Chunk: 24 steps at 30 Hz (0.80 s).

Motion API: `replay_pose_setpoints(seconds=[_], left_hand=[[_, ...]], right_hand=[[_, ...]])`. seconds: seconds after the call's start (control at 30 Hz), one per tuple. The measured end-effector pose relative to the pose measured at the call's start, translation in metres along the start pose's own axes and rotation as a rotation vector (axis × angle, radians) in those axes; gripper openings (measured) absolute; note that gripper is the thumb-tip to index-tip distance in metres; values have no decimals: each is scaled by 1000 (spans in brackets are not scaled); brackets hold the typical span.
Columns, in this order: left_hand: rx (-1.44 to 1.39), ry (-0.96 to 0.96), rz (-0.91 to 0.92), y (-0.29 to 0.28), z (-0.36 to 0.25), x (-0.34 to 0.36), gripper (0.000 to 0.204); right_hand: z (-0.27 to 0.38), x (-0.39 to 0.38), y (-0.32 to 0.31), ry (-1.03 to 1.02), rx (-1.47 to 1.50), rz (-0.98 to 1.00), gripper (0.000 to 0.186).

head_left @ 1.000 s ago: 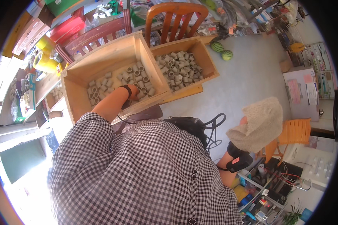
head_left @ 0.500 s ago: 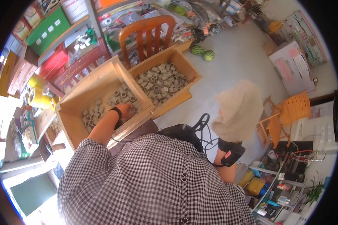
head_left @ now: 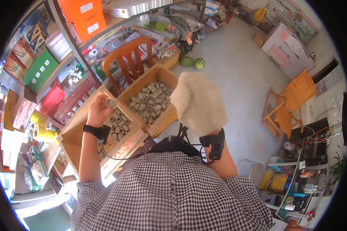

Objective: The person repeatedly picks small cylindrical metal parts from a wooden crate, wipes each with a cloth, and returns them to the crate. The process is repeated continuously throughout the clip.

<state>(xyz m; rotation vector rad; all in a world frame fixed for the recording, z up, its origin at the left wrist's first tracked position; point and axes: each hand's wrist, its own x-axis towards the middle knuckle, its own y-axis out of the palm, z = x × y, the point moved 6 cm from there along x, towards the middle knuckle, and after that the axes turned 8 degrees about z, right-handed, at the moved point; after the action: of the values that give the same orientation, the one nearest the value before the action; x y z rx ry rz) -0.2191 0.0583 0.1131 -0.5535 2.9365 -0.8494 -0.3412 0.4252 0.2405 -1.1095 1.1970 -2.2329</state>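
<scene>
Over the left wooden box (head_left: 74, 138), my left hand (head_left: 99, 110) is raised with its fingers closed around a short grey pipe fitting (head_left: 111, 103). Several similar fittings (head_left: 120, 125) lie loose in the box below it. A beige fluffy cloth (head_left: 199, 102) covers my right hand, hiding its fingers, so its grip cannot be made out. My right forearm (head_left: 223, 164) shows below the cloth. Beside the left box, a second wooden box (head_left: 170, 79) holds a heap of grey fittings (head_left: 152, 101). The cloth's left edge overlaps this box's right side in view.
A wooden chair (head_left: 121, 57) stands behind the boxes, with cluttered shelves (head_left: 113, 30) beyond. Two watermelons (head_left: 192, 62) rest on the floor. A folding wooden chair (head_left: 287, 104) is to the right. Black cables (head_left: 185, 133) hang near my waist.
My left hand has come up out of the left box with a grey fitting. The cloth over my right hand has moved left, toward the boxes. The view has shifted.
</scene>
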Motion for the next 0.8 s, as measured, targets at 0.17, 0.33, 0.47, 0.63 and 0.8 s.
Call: replay_pose_setpoints(seconds=[0.17,0.33,0.47,0.63,0.8], left_hand=[[-101,400,-10,31,-153,-21,45],[-55,556,14,72,-250,-30,43],[48,583,25,96,-281,-31,43],[84,636,129,118,-291,-42,42],[226,818,143,123,-301,-51,43]], right_hand=[[4,15,18,-51,-161,194,70],[15,6,6,-120,429,163,64],[14,-3,4,12,1051,114,54],[-4,-20,9,33,1039,-28,47],[-13,-30,17,230,1295,107,49]])
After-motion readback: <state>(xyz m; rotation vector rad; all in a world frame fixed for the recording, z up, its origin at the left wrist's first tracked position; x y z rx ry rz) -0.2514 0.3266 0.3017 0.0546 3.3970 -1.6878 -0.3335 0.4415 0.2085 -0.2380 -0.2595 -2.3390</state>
